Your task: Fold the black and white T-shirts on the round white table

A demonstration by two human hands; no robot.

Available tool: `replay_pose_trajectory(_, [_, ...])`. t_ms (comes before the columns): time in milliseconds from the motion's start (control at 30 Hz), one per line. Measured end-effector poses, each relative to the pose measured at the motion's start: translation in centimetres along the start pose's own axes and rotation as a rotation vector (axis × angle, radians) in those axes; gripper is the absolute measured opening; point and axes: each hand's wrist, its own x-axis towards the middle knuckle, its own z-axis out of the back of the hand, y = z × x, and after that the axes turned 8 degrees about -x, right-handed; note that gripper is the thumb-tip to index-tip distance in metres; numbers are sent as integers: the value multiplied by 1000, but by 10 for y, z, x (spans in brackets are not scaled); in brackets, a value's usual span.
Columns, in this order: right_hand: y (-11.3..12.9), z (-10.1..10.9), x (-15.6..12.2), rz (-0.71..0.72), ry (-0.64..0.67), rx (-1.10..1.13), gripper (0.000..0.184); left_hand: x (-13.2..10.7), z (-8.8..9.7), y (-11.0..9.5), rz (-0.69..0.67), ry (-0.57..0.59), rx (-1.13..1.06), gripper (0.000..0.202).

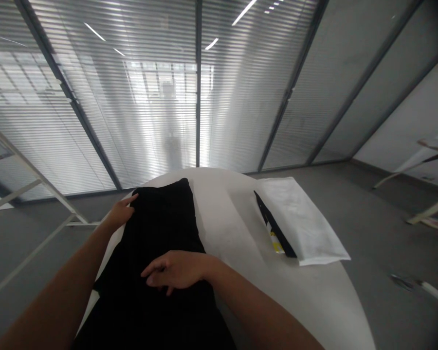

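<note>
On the white worktop (237, 218), black garment (160, 228) under both hands: left hand (119, 213) open at its edge, right hand (177, 270) half-curled on top, neither gripping.

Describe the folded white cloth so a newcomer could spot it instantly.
On the round white table, find the black garment, then look right. The folded white cloth lies near the table's right edge, set apart by its pale colour and the thin black strip along its left side.
</note>
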Motion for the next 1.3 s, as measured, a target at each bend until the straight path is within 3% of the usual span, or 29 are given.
replay_pose_trajectory(100, [7, 10, -10, 44, 9, -152, 44, -1, -7, -1, 1, 9, 150, 65])
replay_pose_trajectory(200, [8, 27, -24, 65, -100, -255, 41, -11, -14, -8, 94, -65, 297, 64])
replay_pose_trajectory(300, [0, 49, -38, -26, -385, -367, 35, -22, -11, -13, 187, -60, 402, 64])
replay_pose_trajectory(400, [-16, 67, -46, -279, -743, -622, 32, -34, -3, -9, 235, 47, 422, 64])
replay_pose_trajectory(467, [-28, 74, -46, -425, -823, -706, 32, -44, 1, -2, 258, 106, 397, 67])
replay_pose_trajectory(533, [-37, 76, -41, -486, -762, -642, 34, -54, 3, 5, 273, 148, 317, 69])
replay_pose_trajectory(633, [-44, 70, -26, -456, -688, -486, 38, -69, 2, 11, 222, 190, 193, 69])
replay_pose_trajectory(767, [-48, 60, -11, -346, -781, -450, 40, -83, 0, 3, 135, 194, 174, 63])
replay_pose_trajectory(867, [-51, 57, -10, -223, -780, -421, 46, -90, -2, -10, 134, 215, 151, 60])
replay_pose_trajectory(967, [-53, 57, -12, -149, -780, -298, 63, -93, -4, -18, 146, 199, 186, 57])
replay_pose_trajectory(1133, [-50, 60, -18, -167, -749, -75, 96, -95, -7, -15, 116, 130, 265, 58])
replay_pose_trajectory(1233, [-47, 61, -19, -129, -712, 4, 96, -97, -5, -11, 123, 131, 233, 57])
replay_pose_trajectory(1300, [-48, 62, -18, -129, -666, 30, 86, -100, -4, -10, 156, 126, 205, 56])
